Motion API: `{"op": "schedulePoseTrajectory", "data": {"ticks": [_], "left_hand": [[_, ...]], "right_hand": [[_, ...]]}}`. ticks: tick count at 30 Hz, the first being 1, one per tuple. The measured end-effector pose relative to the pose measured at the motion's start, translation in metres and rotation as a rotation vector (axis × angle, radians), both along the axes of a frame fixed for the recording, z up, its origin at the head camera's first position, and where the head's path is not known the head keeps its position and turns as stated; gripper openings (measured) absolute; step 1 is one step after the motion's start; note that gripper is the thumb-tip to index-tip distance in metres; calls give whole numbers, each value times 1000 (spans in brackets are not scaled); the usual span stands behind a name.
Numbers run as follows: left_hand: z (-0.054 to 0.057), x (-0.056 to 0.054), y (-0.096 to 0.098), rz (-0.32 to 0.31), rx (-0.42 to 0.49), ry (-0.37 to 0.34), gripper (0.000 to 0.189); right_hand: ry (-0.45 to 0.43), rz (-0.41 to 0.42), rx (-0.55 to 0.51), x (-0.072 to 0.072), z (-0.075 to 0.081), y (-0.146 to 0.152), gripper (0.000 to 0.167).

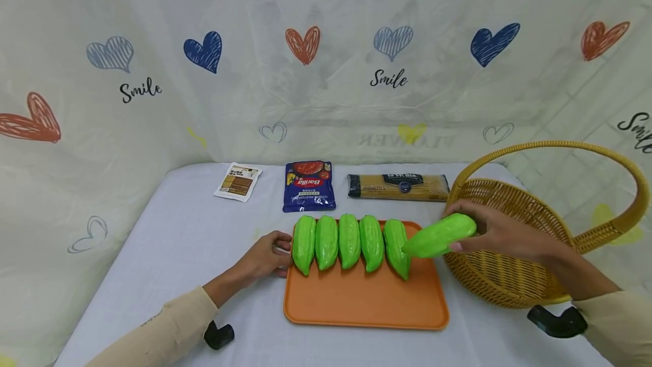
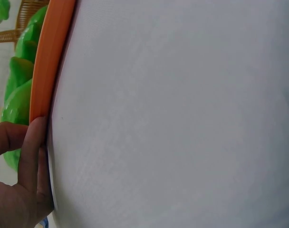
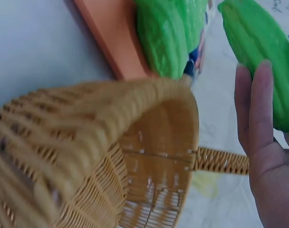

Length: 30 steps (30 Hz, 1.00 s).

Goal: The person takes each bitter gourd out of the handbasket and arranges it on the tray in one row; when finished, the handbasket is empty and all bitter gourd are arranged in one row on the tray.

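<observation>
My right hand (image 1: 481,228) holds a bright green ridged gourd (image 1: 442,235) above the right side of an orange tray (image 1: 364,304), thumb on one side and fingers on the other. In the right wrist view the same gourd (image 3: 265,52) lies against the fingers. Several matching gourds (image 1: 349,241) stand side by side along the tray's back half, tips toward me. My left hand (image 1: 267,254) grips the tray's left edge beside the leftmost gourd. The left wrist view shows its fingers (image 2: 33,147) at the tray's rim (image 2: 48,61).
A wicker basket (image 1: 509,276) with a tall arched handle stands right of the tray, under my right forearm. Behind the tray lie a white-and-brown packet (image 1: 238,182), a blue Barilla pouch (image 1: 308,186) and a spaghetti pack (image 1: 398,187). A patterned cloth hangs behind the white table.
</observation>
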<state>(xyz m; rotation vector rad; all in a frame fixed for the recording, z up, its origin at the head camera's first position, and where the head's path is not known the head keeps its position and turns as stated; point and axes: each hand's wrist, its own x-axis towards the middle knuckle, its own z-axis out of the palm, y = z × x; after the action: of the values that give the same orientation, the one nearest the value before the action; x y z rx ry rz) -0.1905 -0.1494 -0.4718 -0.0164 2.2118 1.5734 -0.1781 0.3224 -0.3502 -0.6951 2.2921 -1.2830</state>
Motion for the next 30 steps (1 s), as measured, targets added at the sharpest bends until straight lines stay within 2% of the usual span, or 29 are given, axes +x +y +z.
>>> {"op": "schedulePoseTrajectory", "data": {"ticks": [5, 10, 15, 20, 30], "left_hand": [[1, 0, 1, 2, -1, -3, 56], [2, 1, 1, 8, -9, -10, 56], [1, 0, 1, 12, -10, -12, 56], [0, 0, 0, 17, -9, -13, 56], [0, 0, -1, 7, -2, -6, 57]], "right_hand": [[17, 0, -28, -2, -4, -7, 51], [5, 48, -93, -3, -8, -17, 61], [10, 21, -154, -3, -10, -26, 52], [34, -23, -128, -5, -12, -32, 43], [9, -34, -79, -5, -16, -35, 59]]}}
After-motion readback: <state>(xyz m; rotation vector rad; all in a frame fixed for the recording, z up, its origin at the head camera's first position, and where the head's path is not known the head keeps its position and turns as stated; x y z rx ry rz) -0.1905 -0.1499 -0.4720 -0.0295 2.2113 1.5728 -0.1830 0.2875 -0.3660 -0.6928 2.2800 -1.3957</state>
